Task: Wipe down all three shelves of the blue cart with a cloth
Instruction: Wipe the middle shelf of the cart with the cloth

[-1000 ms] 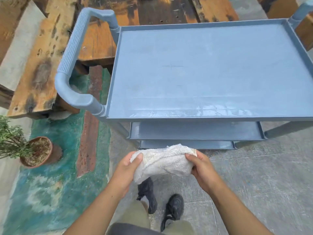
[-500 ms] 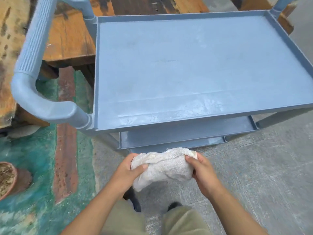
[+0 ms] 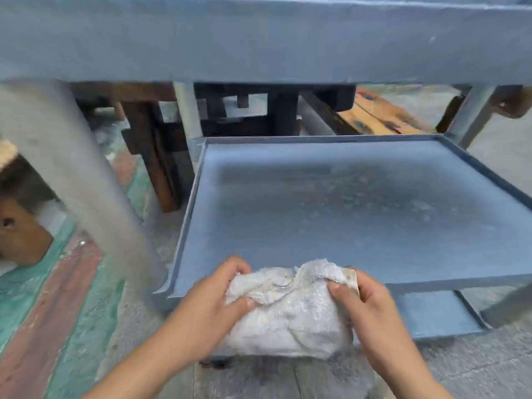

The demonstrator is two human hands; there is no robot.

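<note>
At the far left a blurred grey-blue cart leg (image 3: 72, 180) slants down across my view, with painted green and red floor (image 3: 43, 312) beneath it and dark wooden furniture (image 3: 149, 145) behind. My left hand (image 3: 213, 298) is closed on the left side of the white cloth (image 3: 288, 315), thumb pressed into the front and fingers curled over the top edge. The cloth is bunched into a thick wad, held between my 2 hands just in front of the near rim of the middle shelf (image 3: 331, 214) (I cannot tell whether it touches that rim). The middle shelf looks dusty and mottled across its bare floor. Above it, the underside and front edge of the top shelf (image 3: 259, 38) fill the upper part of the view. My right hand (image 3: 365, 303) grips the cloth's right side, thumb on the front, fingers wrapped behind. Below and right of that hand, a corner of the bottom shelf (image 3: 431, 315) shows, over grey concrete floor (image 3: 475, 364).
</note>
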